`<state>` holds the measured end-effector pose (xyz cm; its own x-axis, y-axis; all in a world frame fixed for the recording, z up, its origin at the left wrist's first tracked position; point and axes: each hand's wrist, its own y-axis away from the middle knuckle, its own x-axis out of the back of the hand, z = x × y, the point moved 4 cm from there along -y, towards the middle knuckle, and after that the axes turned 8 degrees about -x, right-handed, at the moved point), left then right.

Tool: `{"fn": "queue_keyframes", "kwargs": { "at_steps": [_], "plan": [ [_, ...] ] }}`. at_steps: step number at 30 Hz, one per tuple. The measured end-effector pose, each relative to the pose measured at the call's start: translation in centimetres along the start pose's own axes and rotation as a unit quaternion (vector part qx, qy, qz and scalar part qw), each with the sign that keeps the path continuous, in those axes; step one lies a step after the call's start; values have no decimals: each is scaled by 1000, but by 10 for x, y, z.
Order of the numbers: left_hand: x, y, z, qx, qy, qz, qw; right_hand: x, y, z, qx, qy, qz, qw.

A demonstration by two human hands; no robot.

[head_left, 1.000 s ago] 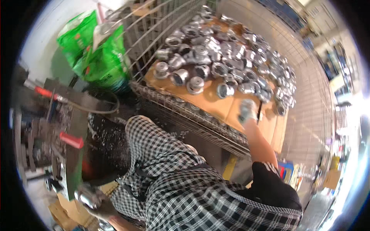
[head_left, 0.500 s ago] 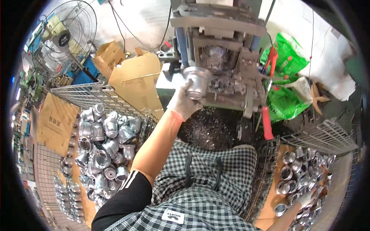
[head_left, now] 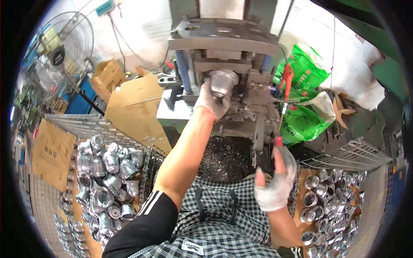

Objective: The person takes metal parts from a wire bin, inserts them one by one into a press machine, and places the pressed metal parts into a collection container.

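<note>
My left hand (head_left: 214,103), in a pale glove, is closed round a silvery metal cup-shaped housing (head_left: 223,82). The housing is tilted, with its wide rim up, in front of the press (head_left: 223,41). Low on the right, my gloved right hand (head_left: 277,180) is raised with thumb and fingers apart. Its fingertips are at the red grip (head_left: 278,141) of the press's lever and cover part of it. Whether they touch the grip I cannot tell.
Wire baskets of similar metal housings stand at my left (head_left: 103,193) and right (head_left: 331,198). Metal scraps (head_left: 226,159) lie below the press. Cardboard (head_left: 140,107), a fan (head_left: 60,56) and green bags (head_left: 301,124) surround it. Red-handled pliers (head_left: 286,79) stand beside the press.
My right hand has come out of the right basket, up and left to the lever grip. The left hand still holds the housing, now closer to the press opening. The view has shifted.
</note>
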<state>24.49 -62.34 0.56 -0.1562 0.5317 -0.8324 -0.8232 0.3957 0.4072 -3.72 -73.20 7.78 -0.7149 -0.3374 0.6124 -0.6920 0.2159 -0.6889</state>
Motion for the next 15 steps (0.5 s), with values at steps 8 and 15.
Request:
{"fn": "queue_keyframes", "kwargs": {
  "at_steps": [8, 15],
  "plan": [
    [55, -23, 50, 23, 59, -69, 996, -20, -4, 19, -153, -7, -62, 986],
    [58, -67, 88, -233, -499, -103, 828, -16, 17, 27, -142, -84, 62, 984]
  ]
}}
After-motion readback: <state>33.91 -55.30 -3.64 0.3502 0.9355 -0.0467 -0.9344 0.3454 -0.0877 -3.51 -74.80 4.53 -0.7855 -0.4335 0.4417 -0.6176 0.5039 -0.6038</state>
